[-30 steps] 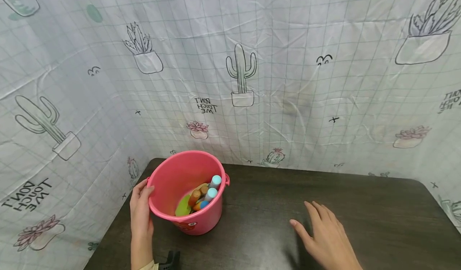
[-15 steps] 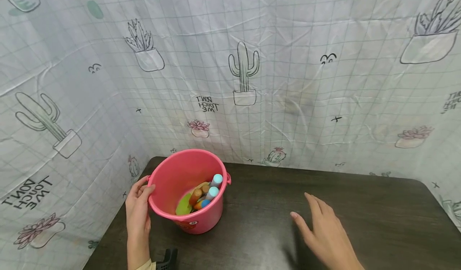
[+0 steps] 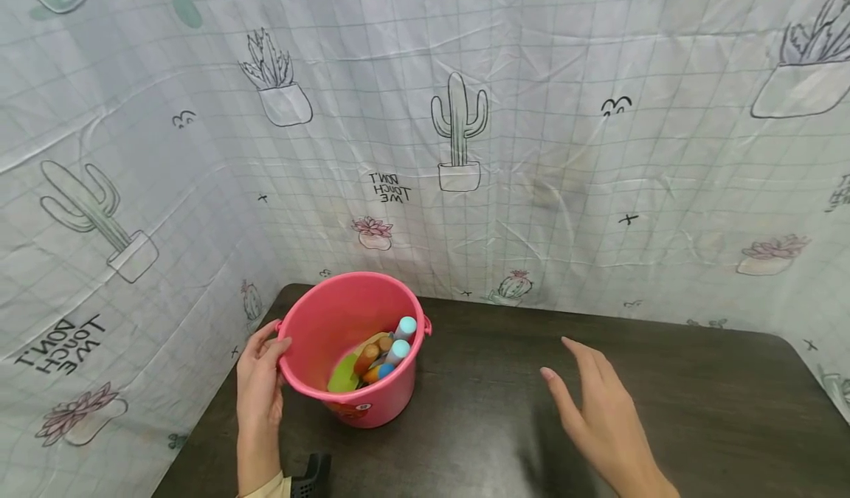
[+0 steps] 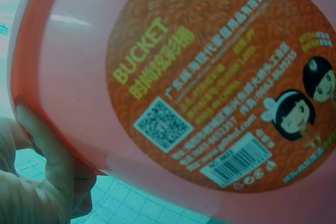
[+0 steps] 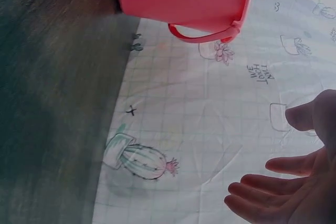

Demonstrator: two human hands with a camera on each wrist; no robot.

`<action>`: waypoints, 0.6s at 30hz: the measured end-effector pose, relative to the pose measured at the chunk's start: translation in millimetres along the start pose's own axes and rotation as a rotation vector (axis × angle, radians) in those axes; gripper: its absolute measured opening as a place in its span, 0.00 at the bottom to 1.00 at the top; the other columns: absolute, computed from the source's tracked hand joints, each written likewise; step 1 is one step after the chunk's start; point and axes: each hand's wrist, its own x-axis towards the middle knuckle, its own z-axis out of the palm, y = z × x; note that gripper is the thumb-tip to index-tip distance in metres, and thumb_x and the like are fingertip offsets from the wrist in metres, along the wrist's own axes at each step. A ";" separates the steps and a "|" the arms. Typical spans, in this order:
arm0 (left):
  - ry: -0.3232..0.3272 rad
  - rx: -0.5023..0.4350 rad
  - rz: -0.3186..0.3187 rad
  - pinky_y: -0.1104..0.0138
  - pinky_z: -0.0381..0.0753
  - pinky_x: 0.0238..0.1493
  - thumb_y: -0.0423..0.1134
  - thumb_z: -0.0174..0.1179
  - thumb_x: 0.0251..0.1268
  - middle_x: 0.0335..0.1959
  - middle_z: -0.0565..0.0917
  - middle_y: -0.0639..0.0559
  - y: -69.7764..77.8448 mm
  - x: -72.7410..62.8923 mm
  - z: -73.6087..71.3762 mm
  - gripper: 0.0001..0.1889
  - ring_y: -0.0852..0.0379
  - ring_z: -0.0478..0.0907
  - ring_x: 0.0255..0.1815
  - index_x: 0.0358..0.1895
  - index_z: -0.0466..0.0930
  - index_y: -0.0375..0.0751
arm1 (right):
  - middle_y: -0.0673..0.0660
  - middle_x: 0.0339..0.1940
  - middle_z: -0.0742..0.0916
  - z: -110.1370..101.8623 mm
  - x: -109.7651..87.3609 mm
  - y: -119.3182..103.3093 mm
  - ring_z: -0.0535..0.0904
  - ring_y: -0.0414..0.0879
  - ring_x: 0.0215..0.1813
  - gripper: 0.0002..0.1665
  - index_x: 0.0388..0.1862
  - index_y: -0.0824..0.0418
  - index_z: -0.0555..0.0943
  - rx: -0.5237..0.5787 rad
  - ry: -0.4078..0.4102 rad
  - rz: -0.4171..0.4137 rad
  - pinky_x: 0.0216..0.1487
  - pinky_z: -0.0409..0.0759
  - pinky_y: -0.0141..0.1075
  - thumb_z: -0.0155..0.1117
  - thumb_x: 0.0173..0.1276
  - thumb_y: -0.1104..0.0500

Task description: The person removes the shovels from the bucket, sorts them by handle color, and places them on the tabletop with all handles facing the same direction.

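Note:
A pink plastic bucket (image 3: pixel 381 402) stands on the dark table at the left, tilted slightly toward me. My left hand (image 3: pixel 259 380) grips its left rim, thumb over the edge. The left wrist view shows the bucket's round orange label (image 4: pixel 220 87) close up, with fingers at the rim. Inside lie two light-blue-capped tubes (image 3: pixel 398 352), brown-orange pieces (image 3: pixel 367 359), a blue-tipped orange piece (image 3: pixel 380 372) and a flat lime-green piece (image 3: pixel 343 375); their kinds are unclear. My right hand (image 3: pixel 607 417) hovers over the table to the right, fingers extended, holding nothing.
The dark wooden table (image 3: pixel 478 387) reaches rightward past my right hand. A white grid-patterned cloth (image 3: pixel 531 151) printed with cacti hangs behind the table and along both sides. The bucket's pink handle (image 5: pixel 199 39) hangs down behind it in the right wrist view.
My right hand has risen slightly in the head view, its fingers still spread. The left hand keeps its grip on the bucket rim. The whole scene shifts slightly as the head moves.

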 end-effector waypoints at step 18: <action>-0.040 0.001 -0.007 0.70 0.87 0.37 0.32 0.54 0.79 0.47 0.78 0.47 1.4 0.2 -1.1 0.28 0.62 0.86 0.36 0.76 0.60 0.33 | 0.64 0.55 0.86 15.9 32.8 -46.3 0.84 0.60 0.57 0.27 0.60 0.71 0.79 0.108 0.062 -0.157 0.52 0.81 0.51 0.75 0.62 0.66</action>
